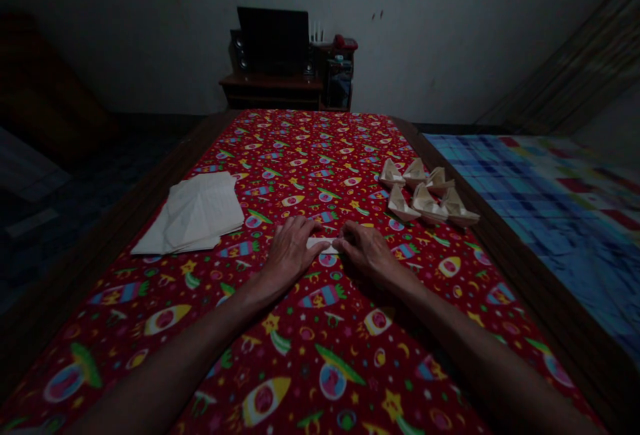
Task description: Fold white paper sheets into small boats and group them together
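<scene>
A narrow folded strip of white paper [321,244] lies on the red patterned cloth in front of me. My left hand [293,246] grips its left end, thumb pointing inward along the strip. At the other end, my right hand [364,246] pinches the paper between thumb and fingers. Both hands rest low on the cloth, their thumbs close together. To the left is a pile of loose paper sheets [205,211]. Several folded paper boats [427,203] stand in two rows at the right.
The red cloth [320,355] covers a long surface with dark wooden edges [545,288]. Beyond its far end stands a desk [273,85] with a monitor [275,38] and speakers. A red telephone [345,43] sits beside them. Blue checked fabric [500,175] spreads out on the right.
</scene>
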Available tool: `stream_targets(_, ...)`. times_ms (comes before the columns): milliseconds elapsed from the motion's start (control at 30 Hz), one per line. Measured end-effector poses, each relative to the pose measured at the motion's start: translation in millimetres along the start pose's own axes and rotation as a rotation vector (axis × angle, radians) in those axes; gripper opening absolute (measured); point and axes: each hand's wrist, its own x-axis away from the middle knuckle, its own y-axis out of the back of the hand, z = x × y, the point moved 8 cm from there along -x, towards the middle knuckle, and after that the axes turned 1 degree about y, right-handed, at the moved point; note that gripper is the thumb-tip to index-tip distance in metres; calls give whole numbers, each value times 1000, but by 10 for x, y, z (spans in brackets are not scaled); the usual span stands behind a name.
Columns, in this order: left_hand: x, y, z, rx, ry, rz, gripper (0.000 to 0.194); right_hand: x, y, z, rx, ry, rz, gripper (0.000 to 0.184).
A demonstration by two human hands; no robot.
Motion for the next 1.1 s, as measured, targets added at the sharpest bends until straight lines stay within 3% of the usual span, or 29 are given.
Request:
stream_targets(167, 6, 11, -34, -42, -29, 0, 30, 31, 97, 134, 206, 42, -126, 17)
stream_targets(267, 24, 19, -41, -59, -33, -3, 29, 83, 127, 247, 392, 159, -227, 14)
stream_targets(400, 57, 32, -19, -68, -19, -8, 26, 223, -71, 458, 430, 481, -84, 15)
stream_targets(467, 84, 51, 9, -74, -16, -23, 27, 281, -125, 484, 415, 537, -21, 19)
stream_targets(667, 151, 56, 192, -98, -7, -52, 42, 394, -89, 439, 383, 584, -9, 31)
stream_targets(867, 137, 92, 328, -102, -2, -75, 46, 391, -11, 426, 327, 518, -47, 28)
stream_targets(967, 141, 202, 239, -82, -25, -137, 44, 374, -4, 442, 310, 501, -70, 25)
stream_targets(1033, 171, 242, 67, -78, -95, -155, 42, 377, -26, 430, 319, 490, -73, 25)
stream_targets(1100, 230, 168, -167, -102, -215, -73, 39, 396, -60, 412, 343, 487, -71, 26)
